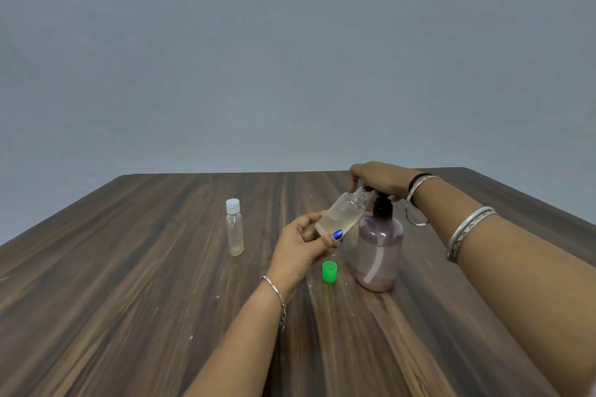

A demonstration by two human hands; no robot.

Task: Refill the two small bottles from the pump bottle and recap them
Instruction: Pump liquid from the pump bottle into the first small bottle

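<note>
Beside my left hand [301, 246], gripping the uncapped bottle [342, 214], lies its green cap [329, 272]; right hand [380, 180] presses the pump bottle [380, 255]. Beyond my left hand, the white-capped bottle [234, 227] looks unfilled.

No readable text, label or number anywhere

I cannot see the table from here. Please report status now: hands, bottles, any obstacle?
Left hand holds open small bottle tilted at pump bottle spout. Right hand on pump head. Second small bottle capped, apart. Green cap on table, not obstructing.
</note>
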